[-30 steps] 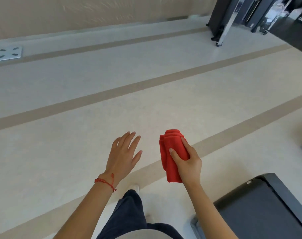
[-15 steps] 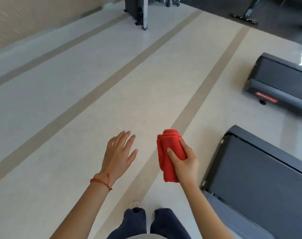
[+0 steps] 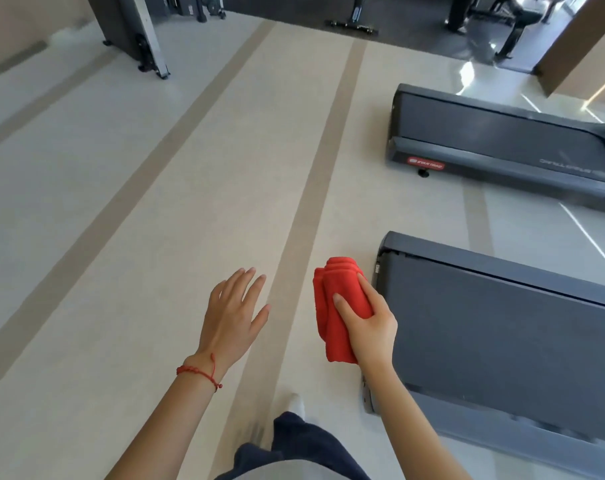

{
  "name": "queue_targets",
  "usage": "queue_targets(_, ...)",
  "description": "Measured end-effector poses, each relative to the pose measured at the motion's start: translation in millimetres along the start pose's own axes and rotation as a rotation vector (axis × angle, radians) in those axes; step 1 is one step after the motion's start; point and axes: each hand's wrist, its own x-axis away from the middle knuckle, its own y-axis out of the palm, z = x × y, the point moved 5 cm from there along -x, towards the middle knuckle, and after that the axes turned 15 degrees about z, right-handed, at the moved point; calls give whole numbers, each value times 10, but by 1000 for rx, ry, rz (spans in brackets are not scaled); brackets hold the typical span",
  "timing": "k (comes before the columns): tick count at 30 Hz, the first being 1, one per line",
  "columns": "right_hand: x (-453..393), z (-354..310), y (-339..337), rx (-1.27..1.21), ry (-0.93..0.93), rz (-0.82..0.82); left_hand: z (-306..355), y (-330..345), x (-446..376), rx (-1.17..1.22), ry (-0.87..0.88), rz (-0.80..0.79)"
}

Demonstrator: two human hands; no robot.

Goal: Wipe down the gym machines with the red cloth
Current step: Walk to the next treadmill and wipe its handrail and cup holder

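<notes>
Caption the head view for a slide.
Right hand grips folded red cloth beside a treadmill; left hand open and empty.

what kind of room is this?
Most likely a commercial gym floor. Two treadmill decks lie to the right, the near treadmill and the far treadmill, and the base of a cable machine stands at upper left. The right hand grips a folded red cloth.

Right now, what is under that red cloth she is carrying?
Under the red cloth, held up by the right hand, lies pale floor with a tan stripe. The near treadmill sits beside it, not beneath. The cloth covers the bit of floor straight below.
</notes>
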Motion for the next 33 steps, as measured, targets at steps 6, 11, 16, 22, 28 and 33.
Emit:
queue_targets(6,-524,-61,34,0,14,23,134,217,-546,11,26,0)
queue_targets(11,-913,-96,141,-6,42,49,152,422,-961,14,58,-4)
queue_targets(16,-1409,-162,408,1,53,75,53,691,-1532,38,79,-6)
queue_targets(22,-2199,-385,979,2,74,120,-255,1073,-2484,53,107,-64)
queue_targets(28,-2905,-680,1591,13,115,154,-681,1417,-3455,64,142,-87)
queue_targets(33,-3395,-810,1909,28,135,179,-837,1712,-4093,93,160,-84)
